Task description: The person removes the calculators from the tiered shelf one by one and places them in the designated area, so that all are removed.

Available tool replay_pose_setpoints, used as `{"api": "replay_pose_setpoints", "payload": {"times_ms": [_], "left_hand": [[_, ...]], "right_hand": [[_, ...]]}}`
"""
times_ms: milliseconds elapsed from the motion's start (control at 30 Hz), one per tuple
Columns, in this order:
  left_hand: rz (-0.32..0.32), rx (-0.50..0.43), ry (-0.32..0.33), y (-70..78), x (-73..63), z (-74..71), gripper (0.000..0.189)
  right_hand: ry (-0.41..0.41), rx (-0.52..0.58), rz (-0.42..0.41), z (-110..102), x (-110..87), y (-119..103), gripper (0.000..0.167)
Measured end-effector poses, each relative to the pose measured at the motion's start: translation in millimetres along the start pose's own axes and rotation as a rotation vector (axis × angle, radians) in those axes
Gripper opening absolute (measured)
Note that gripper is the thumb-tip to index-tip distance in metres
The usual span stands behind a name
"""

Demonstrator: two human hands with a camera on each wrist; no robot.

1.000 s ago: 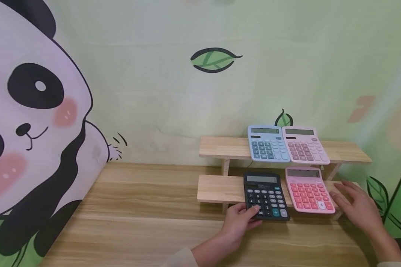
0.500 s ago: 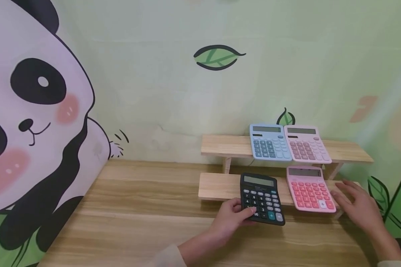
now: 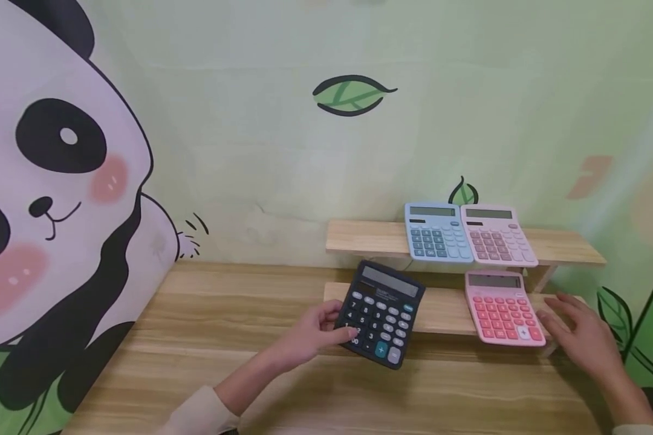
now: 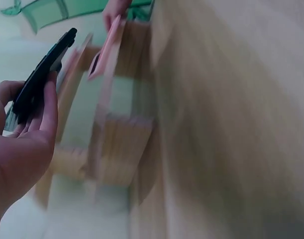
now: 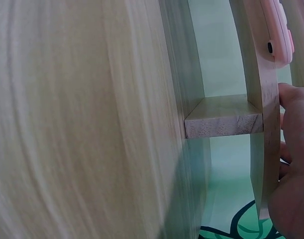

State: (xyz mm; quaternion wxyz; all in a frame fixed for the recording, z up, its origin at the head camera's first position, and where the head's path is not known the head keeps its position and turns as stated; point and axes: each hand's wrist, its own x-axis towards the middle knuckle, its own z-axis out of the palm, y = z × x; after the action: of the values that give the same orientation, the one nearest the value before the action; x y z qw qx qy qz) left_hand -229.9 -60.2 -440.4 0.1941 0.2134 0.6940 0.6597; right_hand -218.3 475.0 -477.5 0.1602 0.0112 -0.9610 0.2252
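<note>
In the head view my left hand [image 3: 307, 335] holds a black calculator [image 3: 382, 315] by its lower left corner, thumb on the keys and fingers beneath. The calculator is tilted, above the left part of the lower shelf [image 3: 446, 314]. The left wrist view shows this calculator [image 4: 42, 74] edge-on in the grip. On the lower shelf's right part lies a pink calculator [image 3: 505, 309], its front edge over the shelf's edge. Beside it, my right hand [image 3: 582, 335] rests on the shelf's right end with relaxed fingers, the thumb close to the pink calculator [image 5: 281, 37] in the right wrist view.
A light blue calculator [image 3: 438, 232] and a pale pink calculator [image 3: 499, 237] lie side by side on the upper wooden shelf [image 3: 364, 237]. The stand is on a wood-grain table [image 3: 223, 314]. Behind it rises a green backdrop [image 3: 239, 133] printed with a panda and leaves.
My left hand has moved left with the black calculator, lifting it away from the pink one and turning it clockwise. My right hand stays at the shelf's end.
</note>
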Motion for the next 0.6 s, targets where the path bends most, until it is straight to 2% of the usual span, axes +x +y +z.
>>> {"api": "replay_pose_setpoints", "payload": {"times_ms": [133, 233, 333, 467, 600], "left_hand": [[0.034, -0.016, 0.042, 12.0, -4.1, -32.4, 0.05], [0.057, -0.037, 0.097, 18.6, -4.9, -56.2, 0.053], [0.057, -0.017, 0.164, 22.7, -8.5, -80.7, 0.055], [0.039, 0.005, 0.224, 24.7, -15.9, -113.7, 0.057], [0.025, 0.018, 0.275, 19.9, -23.9, -144.5, 0.059]], "right_hand": [[-0.001, -0.003, 0.002, -0.4, 1.2, 0.3, 0.062], [-0.006, 0.004, 0.008, -1.2, 3.5, 0.0, 0.063], [-0.013, 0.015, 0.004, -0.5, 5.6, -1.5, 0.064], [-0.023, 0.017, 0.005, 0.1, 5.3, -2.7, 0.065], [-0.022, 0.005, 0.018, -1.4, 1.5, -1.9, 0.066]]}}
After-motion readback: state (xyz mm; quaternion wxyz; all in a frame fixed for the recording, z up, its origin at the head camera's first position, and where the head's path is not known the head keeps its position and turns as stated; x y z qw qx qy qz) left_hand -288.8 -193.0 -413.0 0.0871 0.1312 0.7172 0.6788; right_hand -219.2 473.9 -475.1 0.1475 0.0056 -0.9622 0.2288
